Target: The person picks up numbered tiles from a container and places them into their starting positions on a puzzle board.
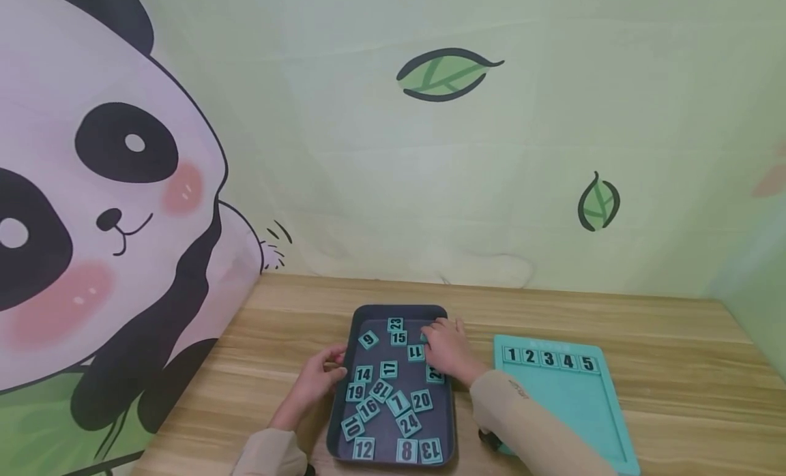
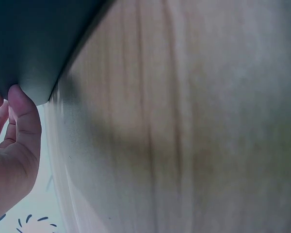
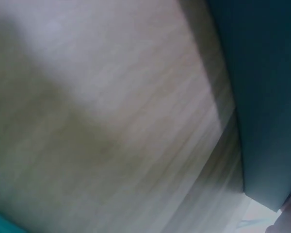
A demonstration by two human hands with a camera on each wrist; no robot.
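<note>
Your left grip (image 1: 316, 379) touches the left side of the tray (image 1: 383, 438), fingers bent against the outer wall; this probably keeps the tray from sliding on the bench (image 1: 295, 312), though I cannot tell whether the fingers close round the rim; your right grip (image 1: 449, 346) reaches over the tray's far right corner, fingertips lowered to a tile (image 1: 424, 337) of which only a sliver shows; its spread looks narrow, but whether it pinches that tile or merely touches it I cannot tell.

The other loose tiles (image 1: 398, 338) lie inside the tray, numbers up, at mixed angles; they crowd its middle and near end, with 12 near left and 8 and 13 side by side near right; the raised walls likely serve to keep them together, and the upturned faces let you read them without flipping.

To the right, apart from the tray, the board (image 1: 571, 394) carries a row (image 1: 549, 359) reading 1 to 5 from left to right along its far edge; its place on your right presumably suits that arm, whose sleeve (image 1: 534, 418) crosses the board's near left part.
</note>
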